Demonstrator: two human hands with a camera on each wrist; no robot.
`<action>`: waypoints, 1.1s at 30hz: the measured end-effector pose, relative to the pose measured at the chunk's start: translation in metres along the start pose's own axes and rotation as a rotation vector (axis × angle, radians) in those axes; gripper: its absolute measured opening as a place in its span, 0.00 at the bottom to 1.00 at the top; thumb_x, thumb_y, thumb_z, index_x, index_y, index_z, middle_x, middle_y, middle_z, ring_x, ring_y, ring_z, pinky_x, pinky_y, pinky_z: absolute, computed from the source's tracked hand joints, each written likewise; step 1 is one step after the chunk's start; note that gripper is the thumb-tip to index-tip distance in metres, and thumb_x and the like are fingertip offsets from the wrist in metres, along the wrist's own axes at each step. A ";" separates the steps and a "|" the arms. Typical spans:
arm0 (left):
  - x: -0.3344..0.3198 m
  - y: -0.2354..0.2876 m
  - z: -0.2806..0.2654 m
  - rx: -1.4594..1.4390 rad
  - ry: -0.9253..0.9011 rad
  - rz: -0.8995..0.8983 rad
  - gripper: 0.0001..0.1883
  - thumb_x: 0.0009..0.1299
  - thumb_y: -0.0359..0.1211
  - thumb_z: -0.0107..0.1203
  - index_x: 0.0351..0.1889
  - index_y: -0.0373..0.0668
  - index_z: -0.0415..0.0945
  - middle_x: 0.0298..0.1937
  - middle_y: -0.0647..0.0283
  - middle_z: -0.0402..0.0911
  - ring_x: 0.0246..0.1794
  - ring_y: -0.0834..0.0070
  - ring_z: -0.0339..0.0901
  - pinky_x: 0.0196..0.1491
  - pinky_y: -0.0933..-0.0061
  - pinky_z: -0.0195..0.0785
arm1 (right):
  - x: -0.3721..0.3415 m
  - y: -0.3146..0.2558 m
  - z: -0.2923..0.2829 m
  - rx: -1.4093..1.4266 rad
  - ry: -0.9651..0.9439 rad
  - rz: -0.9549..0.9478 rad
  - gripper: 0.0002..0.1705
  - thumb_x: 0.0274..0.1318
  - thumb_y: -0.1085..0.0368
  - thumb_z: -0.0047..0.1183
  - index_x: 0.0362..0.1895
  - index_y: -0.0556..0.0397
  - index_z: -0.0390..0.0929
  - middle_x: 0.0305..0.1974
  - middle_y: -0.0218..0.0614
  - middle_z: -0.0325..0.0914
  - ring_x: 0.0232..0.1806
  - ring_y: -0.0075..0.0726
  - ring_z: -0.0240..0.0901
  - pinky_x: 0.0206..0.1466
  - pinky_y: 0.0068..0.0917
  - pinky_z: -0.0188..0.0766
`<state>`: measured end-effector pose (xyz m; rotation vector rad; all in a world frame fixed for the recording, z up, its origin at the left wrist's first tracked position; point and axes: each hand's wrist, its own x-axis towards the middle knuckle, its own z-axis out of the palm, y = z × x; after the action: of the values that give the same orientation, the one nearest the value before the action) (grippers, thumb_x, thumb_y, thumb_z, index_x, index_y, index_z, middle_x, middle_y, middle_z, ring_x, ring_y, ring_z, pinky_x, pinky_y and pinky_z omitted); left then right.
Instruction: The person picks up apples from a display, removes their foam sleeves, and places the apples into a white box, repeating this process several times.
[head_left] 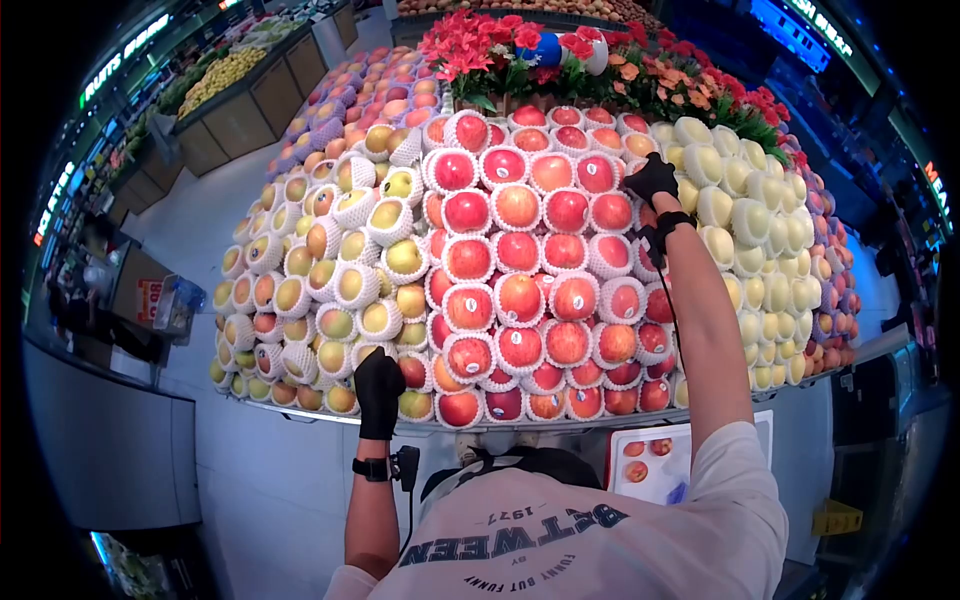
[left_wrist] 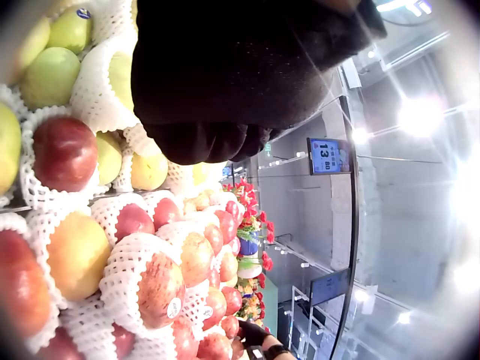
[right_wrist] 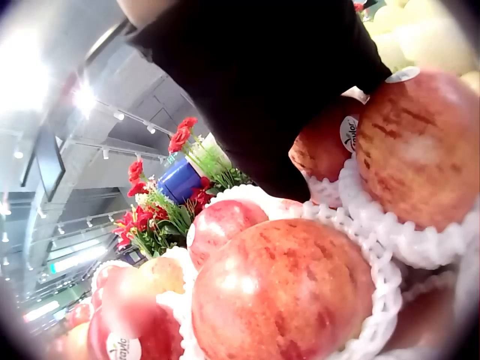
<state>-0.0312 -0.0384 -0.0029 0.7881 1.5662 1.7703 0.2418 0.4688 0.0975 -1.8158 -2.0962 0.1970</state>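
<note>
My black-gloved right hand [head_left: 652, 180] is at the back right of the stacked red apples [head_left: 566, 210]. In the right wrist view, the hand [right_wrist: 262, 90] has its thumb and fingers on either side of a labelled red apple [right_wrist: 322, 150], gripping it; the fingertips are partly hidden. My black-gloved left hand [head_left: 379, 395] is low at the front edge, beside the netted yellow-green fruit [head_left: 380, 318]. The left wrist view shows this hand [left_wrist: 232, 82] with its fingers curled in and nothing visible in them.
Pale netted fruit [head_left: 775, 240] lies right of the apples. Red and orange flowers [head_left: 690, 80] line the back. Below the display's front rim [head_left: 400, 428], a white tray [head_left: 690, 450] holds several fruits. Another fruit stand [head_left: 250, 100] is at the far left.
</note>
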 end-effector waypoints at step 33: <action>0.024 0.041 0.090 -0.115 -0.673 0.025 0.26 0.63 0.29 0.61 0.59 0.38 0.65 0.54 0.59 0.74 0.51 0.69 0.75 0.53 0.68 0.71 | -0.338 -0.097 -0.006 0.996 -0.465 -0.257 0.46 0.42 0.61 0.68 0.65 0.55 0.56 0.60 0.42 0.64 0.59 0.35 0.64 0.57 0.33 0.68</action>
<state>0.0217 0.0321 0.0481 1.1920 0.9992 1.3819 0.1911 0.1217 0.0753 -0.9357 -1.8888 1.4031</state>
